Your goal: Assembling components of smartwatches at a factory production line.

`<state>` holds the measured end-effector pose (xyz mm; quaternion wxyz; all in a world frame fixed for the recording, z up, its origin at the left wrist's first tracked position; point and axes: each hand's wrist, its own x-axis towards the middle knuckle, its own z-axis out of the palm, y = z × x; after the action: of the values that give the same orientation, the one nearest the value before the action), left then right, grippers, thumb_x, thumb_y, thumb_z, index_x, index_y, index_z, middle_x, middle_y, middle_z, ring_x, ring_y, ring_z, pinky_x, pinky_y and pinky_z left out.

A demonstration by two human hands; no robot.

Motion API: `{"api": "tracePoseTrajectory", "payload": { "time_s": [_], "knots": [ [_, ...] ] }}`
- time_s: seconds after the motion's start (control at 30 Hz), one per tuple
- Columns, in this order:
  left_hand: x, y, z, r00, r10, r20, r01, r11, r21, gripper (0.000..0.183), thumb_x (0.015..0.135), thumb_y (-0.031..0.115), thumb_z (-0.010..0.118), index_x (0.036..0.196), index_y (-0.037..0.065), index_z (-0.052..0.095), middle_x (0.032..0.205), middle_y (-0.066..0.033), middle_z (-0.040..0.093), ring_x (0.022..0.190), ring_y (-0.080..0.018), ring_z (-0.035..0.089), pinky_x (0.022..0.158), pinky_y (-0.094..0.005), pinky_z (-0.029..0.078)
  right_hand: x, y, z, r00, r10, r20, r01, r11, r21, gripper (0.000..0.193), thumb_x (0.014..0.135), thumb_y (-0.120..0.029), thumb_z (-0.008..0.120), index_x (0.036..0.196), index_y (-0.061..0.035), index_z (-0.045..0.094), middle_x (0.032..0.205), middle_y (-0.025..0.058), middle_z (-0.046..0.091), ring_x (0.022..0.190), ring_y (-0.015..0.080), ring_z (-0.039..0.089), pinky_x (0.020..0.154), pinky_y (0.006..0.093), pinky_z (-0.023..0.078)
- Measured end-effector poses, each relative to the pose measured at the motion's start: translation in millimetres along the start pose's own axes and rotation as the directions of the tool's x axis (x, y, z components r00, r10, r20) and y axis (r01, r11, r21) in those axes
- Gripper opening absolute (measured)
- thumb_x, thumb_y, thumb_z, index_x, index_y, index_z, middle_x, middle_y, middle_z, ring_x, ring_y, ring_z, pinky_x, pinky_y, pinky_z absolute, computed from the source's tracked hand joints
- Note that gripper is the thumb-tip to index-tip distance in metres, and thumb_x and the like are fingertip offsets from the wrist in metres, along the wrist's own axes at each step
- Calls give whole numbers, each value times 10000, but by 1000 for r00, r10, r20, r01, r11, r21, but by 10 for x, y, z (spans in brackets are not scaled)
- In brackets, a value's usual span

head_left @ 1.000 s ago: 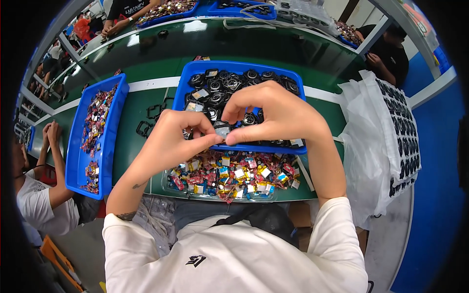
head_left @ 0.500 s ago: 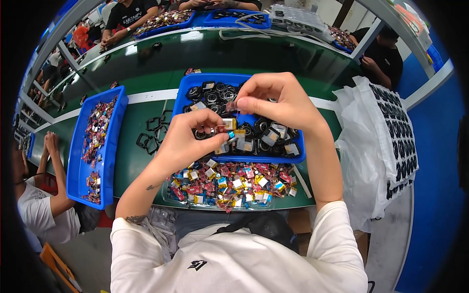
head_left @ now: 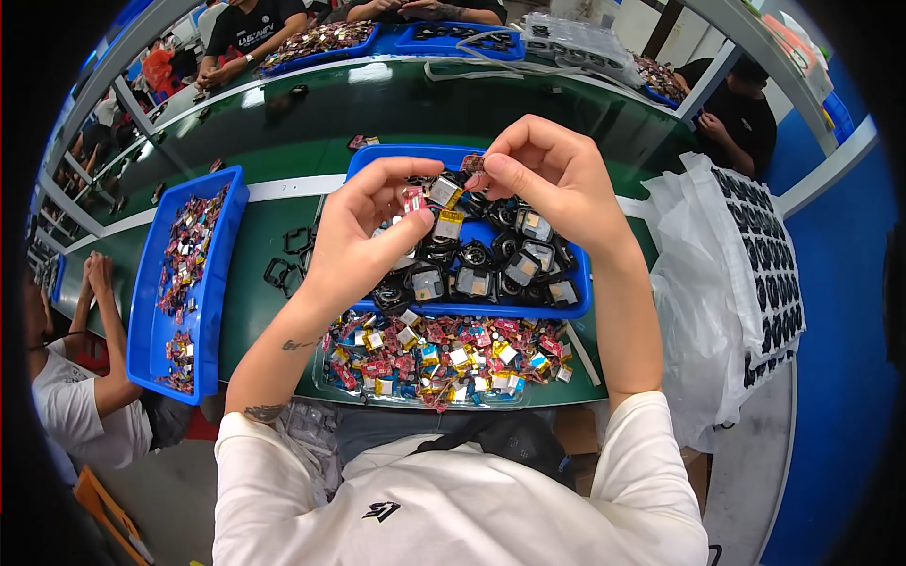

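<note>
My left hand [head_left: 363, 222] holds a small red circuit board [head_left: 413, 200] between thumb and fingers, over the left part of a blue tray [head_left: 587, 288]. Beside that board are silver-and-yellow battery cells [head_left: 449, 224]; whether they are wired to it I cannot tell. My right hand [head_left: 552, 179] pinches another small dark-red board [head_left: 474, 163] above the tray's far side. Several black casings [head_left: 522, 267], some with a pale square inside, fill the tray. In front of it, a clear tray holds a heap of red boards and battery cells [head_left: 444, 354].
A long blue tray [head_left: 234, 203] of boards stands at left. Black frames [head_left: 278, 274] lie on the green table [head_left: 255, 325]. At right are stacked sheets of black parts [head_left: 769, 250] with white plastic wrap [head_left: 694, 283]. Other people sit at left and across the table.
Both hands have moved away from me, toward the blue tray's far side. My left fingers have spread wider around the red board. The right hand still pinches a small board.
</note>
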<state>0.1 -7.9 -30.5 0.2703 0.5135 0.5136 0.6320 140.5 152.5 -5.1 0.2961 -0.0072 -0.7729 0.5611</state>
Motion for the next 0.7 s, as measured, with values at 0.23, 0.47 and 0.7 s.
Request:
{"api": "tracePoseTrajectory", "payload": {
  "time_s": [0.23, 0.47, 0.7],
  "knots": [
    [-3, 2, 41, 978, 174, -117, -180, 983, -45, 351, 813, 3, 610, 1157, -24, 547, 825, 10, 570, 771, -50, 528, 727, -215, 427, 57, 4, -70, 984, 40, -174, 1, 973, 231, 158, 939, -147, 520, 939, 11, 518, 899, 177, 665, 736, 153, 654, 654, 251, 536],
    [123, 47, -47, 957, 272, 101, -284, 807, 518, 251, 720, 170, 726, 940, 62, 669, 858, -27, 628, 784, -128, 535, 658, -261, 407, 38, 6, -90, 996, 2, -84, 11, 988, 156, 156, 937, -160, 530, 953, -5, 540, 854, 137, 668, 698, 119, 626, 637, 230, 509],
    [264, 205, -39, 953, -12, 302, -128, 889, 440, 180, 764, 86, 687, 909, 1, 623, 782, -32, 629, 713, -102, 579, 704, -252, 453, 26, 20, -3, 1000, 26, -12, -23, 978, 206, 158, 932, -163, 544, 945, -6, 538, 786, 86, 647, 674, 104, 611, 610, 215, 498]
  ]
}}
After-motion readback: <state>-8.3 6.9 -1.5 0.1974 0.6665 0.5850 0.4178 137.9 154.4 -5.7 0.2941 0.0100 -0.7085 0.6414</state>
